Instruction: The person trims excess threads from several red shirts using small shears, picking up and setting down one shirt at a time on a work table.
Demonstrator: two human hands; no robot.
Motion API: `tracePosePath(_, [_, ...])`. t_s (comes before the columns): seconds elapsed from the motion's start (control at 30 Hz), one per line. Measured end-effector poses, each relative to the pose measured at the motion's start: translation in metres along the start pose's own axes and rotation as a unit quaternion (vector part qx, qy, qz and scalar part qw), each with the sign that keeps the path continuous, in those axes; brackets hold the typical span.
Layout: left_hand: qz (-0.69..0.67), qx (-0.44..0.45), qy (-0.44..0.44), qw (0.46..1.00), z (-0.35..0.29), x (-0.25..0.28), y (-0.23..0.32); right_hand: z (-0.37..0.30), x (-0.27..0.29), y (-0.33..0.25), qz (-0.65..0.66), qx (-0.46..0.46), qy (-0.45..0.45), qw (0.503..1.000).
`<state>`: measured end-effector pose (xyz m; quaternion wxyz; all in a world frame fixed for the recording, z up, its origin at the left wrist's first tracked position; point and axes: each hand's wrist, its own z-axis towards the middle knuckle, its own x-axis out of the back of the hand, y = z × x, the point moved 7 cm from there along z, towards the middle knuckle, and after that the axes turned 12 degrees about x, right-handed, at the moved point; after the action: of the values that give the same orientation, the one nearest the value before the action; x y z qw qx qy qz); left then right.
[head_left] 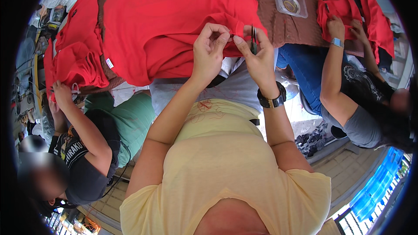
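Note:
A large red garment (161, 21) lies spread over the table in front of me, its near edge hanging down toward my lap. My left hand (210, 50) pinches the garment's edge between thumb and fingers. Close beside it, my right hand (257, 58) has a small pair of dark thread snips (254, 37) tucked in its fingers, blades pointing up and away. The right thumb and fingertips are at the same bit of red cloth. Whatever lies between the fingertips is too small to make out.
A brown cloth (278, 30) covers the table. At the far right sits a clear plastic box (298, 13) with a round spool inside. Co-workers on both sides handle red garments (80, 63), one at left, one at right. Loose red threads (209, 105) lie on my shirt.

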<state>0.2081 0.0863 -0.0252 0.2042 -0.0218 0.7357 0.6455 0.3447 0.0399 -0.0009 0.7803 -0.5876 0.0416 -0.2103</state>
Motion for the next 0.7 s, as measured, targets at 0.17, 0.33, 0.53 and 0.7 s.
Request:
tracePosePath(0.17, [0.014, -0.017, -0.006, 1.000, -0.004, -0.003, 0.002, -0.019, 0.003, -0.024, 0.074, -0.120, -0.070, 0.988])
tracePosePath(0.33, [0.039, -0.016, -0.026, 0.999, -0.007, -0.003, -0.001, -0.029, -0.013, -0.003, 0.051, -0.141, -0.114, 0.982])
tracePosePath(0.53, [0.025, -0.002, -0.052, 0.998, -0.010, -0.007, -0.001, -0.025, -0.019, 0.011, 0.150, -0.181, -0.092, 0.968])
tracePosePath(0.7, [0.101, -0.065, -0.035, 0.992, -0.009, -0.006, 0.003, -0.026, -0.021, 0.019, 0.193, -0.206, -0.085, 0.956])
